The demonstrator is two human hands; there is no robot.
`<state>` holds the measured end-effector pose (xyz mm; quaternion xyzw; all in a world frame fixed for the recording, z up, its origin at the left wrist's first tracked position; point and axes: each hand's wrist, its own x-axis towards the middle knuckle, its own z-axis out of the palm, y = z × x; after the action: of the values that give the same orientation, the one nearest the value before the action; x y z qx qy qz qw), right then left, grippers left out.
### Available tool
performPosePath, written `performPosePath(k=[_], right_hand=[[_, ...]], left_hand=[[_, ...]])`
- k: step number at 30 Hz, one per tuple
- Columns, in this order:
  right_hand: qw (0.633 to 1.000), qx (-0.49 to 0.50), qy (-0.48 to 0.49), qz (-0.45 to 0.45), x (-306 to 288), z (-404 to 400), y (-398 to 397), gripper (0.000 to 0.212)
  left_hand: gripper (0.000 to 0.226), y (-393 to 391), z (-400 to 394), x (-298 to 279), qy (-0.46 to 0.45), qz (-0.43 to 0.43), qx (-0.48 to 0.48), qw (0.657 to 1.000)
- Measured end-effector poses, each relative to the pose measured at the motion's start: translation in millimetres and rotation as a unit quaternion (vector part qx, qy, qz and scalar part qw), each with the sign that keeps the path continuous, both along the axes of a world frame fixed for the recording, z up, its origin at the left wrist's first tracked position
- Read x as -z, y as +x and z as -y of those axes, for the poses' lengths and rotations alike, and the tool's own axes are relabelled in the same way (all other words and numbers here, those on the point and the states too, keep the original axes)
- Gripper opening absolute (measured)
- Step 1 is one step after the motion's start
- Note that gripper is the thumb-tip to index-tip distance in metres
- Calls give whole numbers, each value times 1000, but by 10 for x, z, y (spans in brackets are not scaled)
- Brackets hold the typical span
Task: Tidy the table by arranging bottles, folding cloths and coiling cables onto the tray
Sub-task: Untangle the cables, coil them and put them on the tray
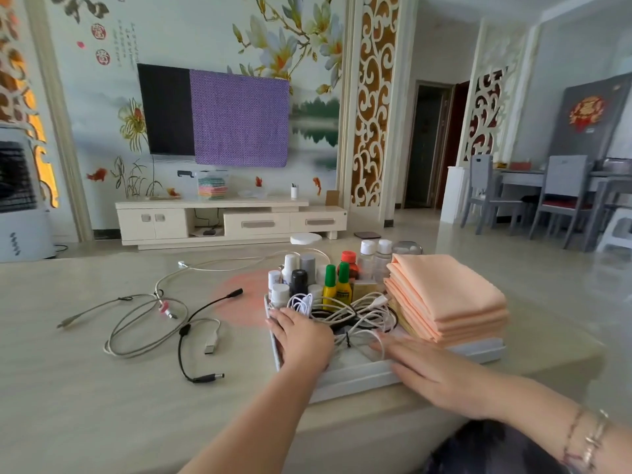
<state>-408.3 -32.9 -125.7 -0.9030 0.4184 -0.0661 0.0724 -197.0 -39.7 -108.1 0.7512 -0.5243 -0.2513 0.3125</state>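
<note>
Both hands reach over a white tray [362, 374] that sits on the pale table [102, 388]. The left hand [302, 340] lies flat with straight fingers on the tray's left rim and inner floor, gripping nothing; the right hand [431, 371] rests palm-down with its fingers spread loose over the tray's near edge, also holding nothing. Inside the tray, a bundle of coiled cables [355, 314] — white and black leads tangled together — lies just beyond the fingertips of both hands. Behind it stands a cluster of small bottles [318, 278], among them two yellow ones with green caps [337, 289] and a black one [298, 281]. A stack of folded peach cloths [444, 299] fills the tray's right side. Out on the table to the left, well apart from the tray, loose cables remain: a grey-white looped cable [143, 323] and a black cable [186, 331] with a barrel plug.
</note>
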Motion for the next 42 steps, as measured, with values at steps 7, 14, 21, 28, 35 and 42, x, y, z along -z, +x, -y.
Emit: performPosePath(k=[7,14,21,28,35,42], right_hand=[[986,26,9,167,26,-41,-47,53],[967,-39,-127,220,-345,-94,511,40],[970,-100,-127,180,-498,174,1489,23],[976,-128,-128,124,-449,505,2294,22],[988,-108,-87,65,-196,868,2880,27],[994,-88,-24,56,-116,1084,3288,23]], left_hand=[[66,90,-58,102,-104,117,43,987],[47,609,-77,-90,-132,68,-7,989],[51,1391,-110,-65,-98,75,-83,989],[37,2231,-136,13,-74,85,-126,986],[30,2714,-118,122,-56,28,-98,993],[14,2801,29,-17,-61,54,35,996]])
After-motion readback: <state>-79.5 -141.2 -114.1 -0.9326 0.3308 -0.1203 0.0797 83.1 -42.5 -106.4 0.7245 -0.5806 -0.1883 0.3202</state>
